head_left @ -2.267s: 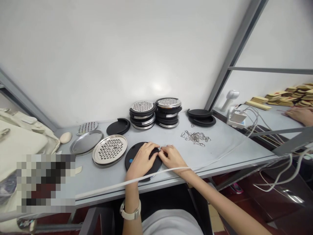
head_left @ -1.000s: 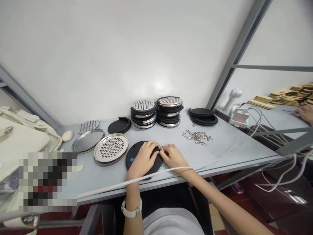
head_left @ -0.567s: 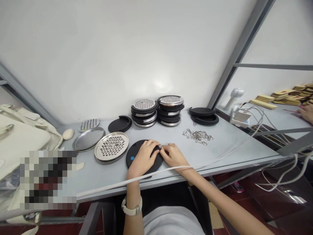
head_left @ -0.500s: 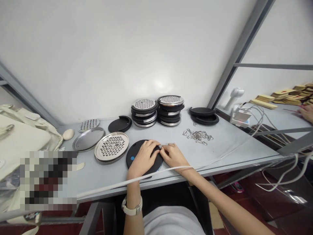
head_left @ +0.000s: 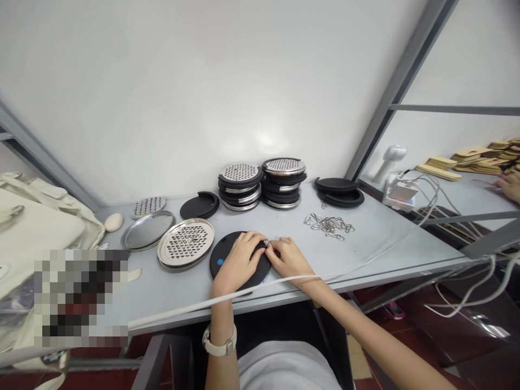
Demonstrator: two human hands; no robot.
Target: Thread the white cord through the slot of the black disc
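A round black disc (head_left: pixel 222 250) with a blue dot lies at the table's front edge. My left hand (head_left: pixel 242 257) rests over it, fingers curled at its upper right rim and holding it. Beside that rim, my right hand (head_left: pixel 289 259) pinches a small shiny metal clip (head_left: pixel 265 244) against the disc; the fingertips partly hide it. To the left are a round metal grater plate (head_left: pixel 186 242) and a plain metal disc (head_left: pixel 148 230). Several wire clips (head_left: pixel 330 225) lie in a loose pile to the right.
Two stacks of graters in black holders, the left stack (head_left: pixel 240 187) and the right stack (head_left: pixel 283 183), stand by the wall. More black holders (head_left: pixel 339 193) lie to their right. A white cable (head_left: pixel 174 313) crosses before my wrists. Another person's hand (head_left: pixel 511 188) shows at far right.
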